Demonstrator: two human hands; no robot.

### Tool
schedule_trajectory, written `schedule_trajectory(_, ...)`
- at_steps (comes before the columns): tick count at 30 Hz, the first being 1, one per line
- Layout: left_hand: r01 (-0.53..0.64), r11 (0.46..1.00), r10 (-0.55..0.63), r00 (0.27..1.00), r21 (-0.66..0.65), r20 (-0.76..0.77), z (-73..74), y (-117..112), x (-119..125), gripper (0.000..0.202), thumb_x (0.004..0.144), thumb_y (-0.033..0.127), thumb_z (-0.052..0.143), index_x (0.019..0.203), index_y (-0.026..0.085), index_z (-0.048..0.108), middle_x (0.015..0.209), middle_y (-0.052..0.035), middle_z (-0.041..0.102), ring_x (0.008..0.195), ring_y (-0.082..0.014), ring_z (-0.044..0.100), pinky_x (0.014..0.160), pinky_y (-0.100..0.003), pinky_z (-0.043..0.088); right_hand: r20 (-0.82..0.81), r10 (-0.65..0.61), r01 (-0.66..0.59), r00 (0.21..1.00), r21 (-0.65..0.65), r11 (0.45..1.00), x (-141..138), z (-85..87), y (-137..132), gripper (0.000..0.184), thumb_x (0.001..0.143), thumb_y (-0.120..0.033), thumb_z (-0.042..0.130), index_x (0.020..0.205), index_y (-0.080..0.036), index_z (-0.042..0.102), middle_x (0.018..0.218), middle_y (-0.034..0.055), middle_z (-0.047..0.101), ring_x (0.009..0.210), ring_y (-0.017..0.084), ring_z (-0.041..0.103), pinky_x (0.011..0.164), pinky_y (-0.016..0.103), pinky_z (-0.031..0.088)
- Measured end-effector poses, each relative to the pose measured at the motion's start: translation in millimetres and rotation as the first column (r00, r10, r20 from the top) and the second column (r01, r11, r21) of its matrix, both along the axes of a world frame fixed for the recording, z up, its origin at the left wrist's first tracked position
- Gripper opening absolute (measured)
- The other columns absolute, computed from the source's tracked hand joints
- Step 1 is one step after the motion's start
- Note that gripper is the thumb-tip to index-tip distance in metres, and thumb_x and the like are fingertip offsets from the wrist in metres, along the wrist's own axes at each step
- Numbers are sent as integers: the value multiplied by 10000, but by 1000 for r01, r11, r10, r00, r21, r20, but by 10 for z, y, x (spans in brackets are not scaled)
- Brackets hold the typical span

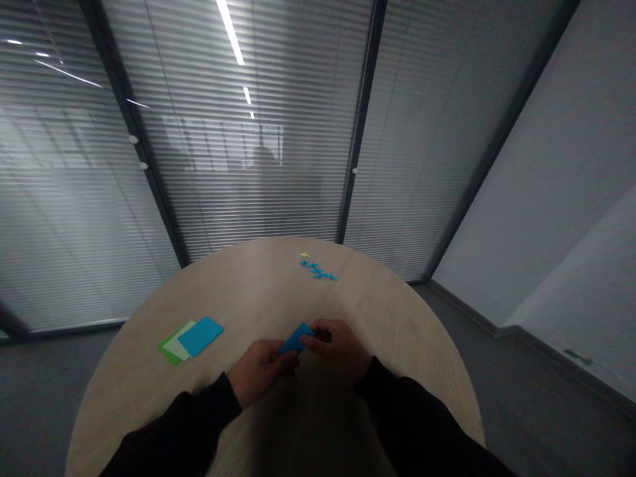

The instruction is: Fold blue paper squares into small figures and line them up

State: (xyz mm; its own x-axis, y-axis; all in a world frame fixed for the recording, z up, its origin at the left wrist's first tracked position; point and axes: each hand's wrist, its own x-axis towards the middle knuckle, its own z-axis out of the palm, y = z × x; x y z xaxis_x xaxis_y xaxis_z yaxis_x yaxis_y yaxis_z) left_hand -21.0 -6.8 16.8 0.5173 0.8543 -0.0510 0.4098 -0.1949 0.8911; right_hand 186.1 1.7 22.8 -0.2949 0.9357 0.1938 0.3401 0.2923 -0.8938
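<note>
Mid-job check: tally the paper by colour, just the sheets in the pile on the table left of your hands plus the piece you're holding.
Bright green rectangular paper sheet: 1
Pale green rectangular paper sheet: 1
Blue rectangular paper sheet: 1
Blue folded paper, held between left hand and right hand: 1
Total: 4

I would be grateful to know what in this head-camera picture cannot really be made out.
Head view:
Folds of the bright blue folded paper: hidden by the left hand and right hand.
Shapes of the tiny blue paper pieces and pale yellow piece on the round wooden table: too small.
Full extent of the pale sheet and green sheet: covered by the blue sheet.
Dark shape behind the slatted blinds: blurred.
</note>
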Motion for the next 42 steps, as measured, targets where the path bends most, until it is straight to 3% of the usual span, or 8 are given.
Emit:
schedule_trajectory(11, 26, 998, -25, 999, -50, 25, 1, 18, -11, 510, 866, 617, 505, 824, 144, 694, 659, -36, 690, 611, -161, 595, 609, -271, 434, -54, 14, -17, 998, -60, 998, -12, -57, 20, 221, 809, -359, 673, 758, -144, 675, 661, -14, 588, 608, 115, 487, 554, 227, 370)
schedule_trajectory(17, 113, 992, -111, 993, -64, 36, 33, 14, -15, 475, 867, 590, 541, 760, 150, 686, 680, -31, 697, 619, -149, 584, 629, -263, 427, -24, 26, -27, 999, -51, 998, -20, -61, 1, 214, 795, -347, 717, 769, -138, 683, 629, -27, 576, 581, 104, 481, 539, 221, 344)
schedule_trajectory(26, 18, 1000, -18, 998, 4, 54, 41, -23, 7, 540, 880, 649, 494, 788, 151, 681, 644, -22, 647, 598, -146, 534, 586, -259, 391, -177, 181, -207, 967, -142, 968, -84, 19, -103, 256, 809, -425, 739, 846, -172, 757, 757, 8, 703, 700, 154, 610, 696, 282, 471)
schedule_trajectory(31, 45, 999, -46, 996, 12, 76, 71, -43, 25, 512, 898, 622, 485, 865, 152, 687, 707, -41, 682, 653, -168, 594, 643, -281, 444, -202, 75, -112, 976, -179, 978, -79, -32, -88, 300, 809, -426, 725, 673, -159, 714, 581, -24, 581, 545, 105, 483, 549, 240, 373)
schedule_trajectory(38, -11, 1000, 10, 996, 19, 85, 55, -35, 87, 488, 899, 606, 453, 836, 158, 638, 635, -20, 646, 562, -146, 547, 566, -261, 401, -250, 10, -59, 968, -192, 980, -64, -44, -38, 351, 779, -469, 740, 628, -156, 695, 547, -19, 547, 533, 106, 465, 529, 245, 350)
schedule_trajectory(40, -43, 999, 42, 998, 12, 46, 42, -35, 80, 484, 890, 611, 456, 820, 163, 625, 624, -18, 645, 553, -145, 543, 554, -256, 389, -290, -54, -3, 956, -192, 981, 1, -9, -1, 368, 778, -492, 734, 633, -157, 691, 568, -8, 562, 553, 116, 482, 551, 254, 376)
schedule_trajectory(42, -62, 998, 62, 998, 5, 6, 12, -36, 60, 479, 874, 620, 471, 797, 170, 616, 606, -10, 634, 548, -145, 541, 544, -253, 378, -398, -231, 151, 888, -224, 963, 116, 31, 64, 374, 738, -524, 754, 697, -155, 709, 607, 2, 576, 561, 124, 487, 549, 263, 389)
